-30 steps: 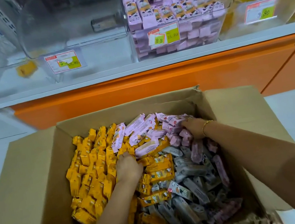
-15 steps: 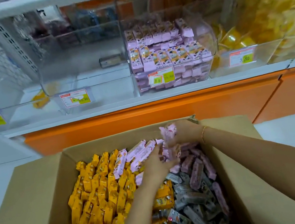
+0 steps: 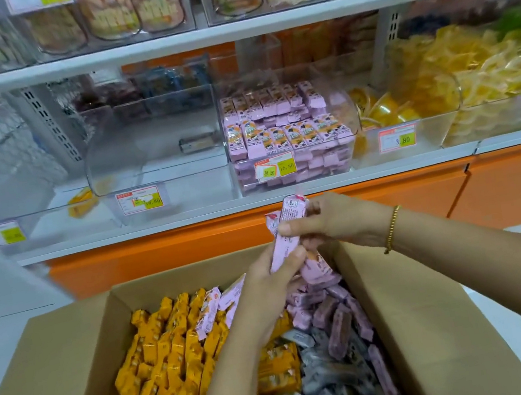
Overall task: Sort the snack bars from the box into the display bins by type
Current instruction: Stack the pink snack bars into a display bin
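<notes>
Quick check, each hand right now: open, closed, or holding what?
Left hand: grips the pink snack bars.
Right hand: pinches the same pink snack bars.

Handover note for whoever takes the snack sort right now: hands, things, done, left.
Left hand and right hand both grip a bundle of pink bars above the box.
Box holds yellow bars, grey bars and more pink.
Done: pink bin on the shelf looks well filled.
Left: put this bundle there, then sort yellow and grey; the clear bin beside it holds one bar.
</notes>
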The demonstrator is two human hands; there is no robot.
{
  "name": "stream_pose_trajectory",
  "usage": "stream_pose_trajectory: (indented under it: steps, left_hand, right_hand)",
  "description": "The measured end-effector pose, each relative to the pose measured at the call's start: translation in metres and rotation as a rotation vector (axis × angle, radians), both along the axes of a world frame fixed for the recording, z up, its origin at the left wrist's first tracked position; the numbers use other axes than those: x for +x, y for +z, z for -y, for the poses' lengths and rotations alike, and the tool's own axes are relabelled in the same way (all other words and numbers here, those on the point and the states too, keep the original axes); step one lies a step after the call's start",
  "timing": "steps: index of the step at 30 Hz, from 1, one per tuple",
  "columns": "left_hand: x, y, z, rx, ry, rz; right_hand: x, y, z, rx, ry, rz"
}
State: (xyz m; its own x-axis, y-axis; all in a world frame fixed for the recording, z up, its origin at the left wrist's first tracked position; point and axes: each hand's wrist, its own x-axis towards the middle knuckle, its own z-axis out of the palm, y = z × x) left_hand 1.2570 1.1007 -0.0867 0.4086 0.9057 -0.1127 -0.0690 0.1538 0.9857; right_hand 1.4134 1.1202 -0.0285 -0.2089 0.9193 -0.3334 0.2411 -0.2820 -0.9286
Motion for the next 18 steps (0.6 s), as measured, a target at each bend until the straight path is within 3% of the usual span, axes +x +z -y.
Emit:
stream_pose_trajectory:
  steps: [4, 8, 10, 13, 18]
  left_hand:
    - [-0.011, 0.01, 0.011, -0.197, -0.029, 0.219]
    - [-0.017, 0.016, 0.013, -0.31, -0.062, 0.437]
    - [-0.015, 0.017, 0.014, -0.342, -0.062, 0.506]
    - [-0.012, 0.016, 0.012, -0.358, -0.068, 0.501]
    - [-0.004, 0.014, 0.008, -0.295, -0.048, 0.322]
  right_hand:
    - [0.009, 0.009, 0.004, -0.127, 0.125, -0.113]
    - [0.008, 0.012, 0.008, -0.023, 0.143, 0.068]
    - [0.007, 0.015, 0.012, -0.026, 0.142, 0.062]
    - [0.013, 0.014, 0.012, -0.009, 0.126, 0.007]
    - [0.016, 0.012, 0.008, 0.12, -0.063, -0.022]
